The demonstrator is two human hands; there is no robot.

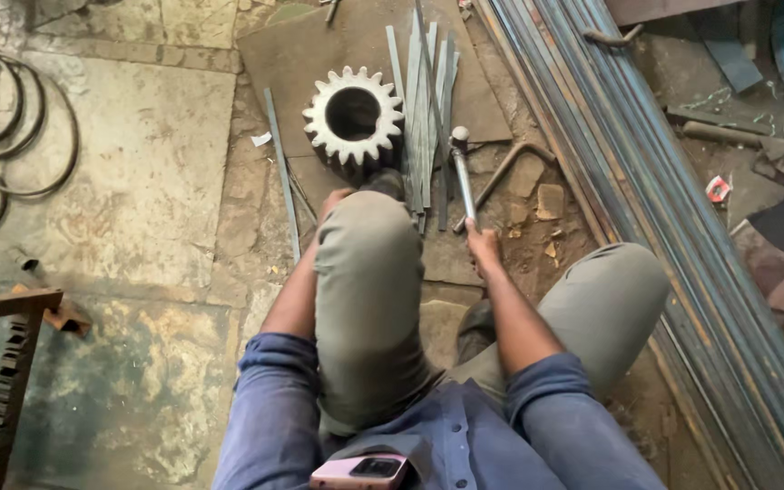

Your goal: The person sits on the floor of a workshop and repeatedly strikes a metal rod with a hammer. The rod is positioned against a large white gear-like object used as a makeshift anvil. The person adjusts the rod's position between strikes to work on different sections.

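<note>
While the hammer [461, 174] is gripped low on its metal handle, its head [458, 137] is rested on the floor beside the bundle of flat steel strips [424, 109], probably so the tool is kept ready at the work. The right hand [482, 245] is closed round the handle end, grip pressed together on it. The left hand [333, 201] is mostly hidden behind the raised left knee [367, 263]; its grip cannot be told, though it is seen near the base of the toothed gear [353, 115]. One large gear is stood on end on a rusty steel plate [292, 54], apparently used as a block or anvil. Roughly eight to ten strips are laid together next to it, exact count not readable, and one more strip [281, 172] is set apart to the left. One bent rod [505, 172] is lying right of the hammer. A long stack of steel bars [646, 209] is run along the right side. One coiled cable [20, 136] is seen at far left, one phone [360, 472] in the shirt pocket.
</note>
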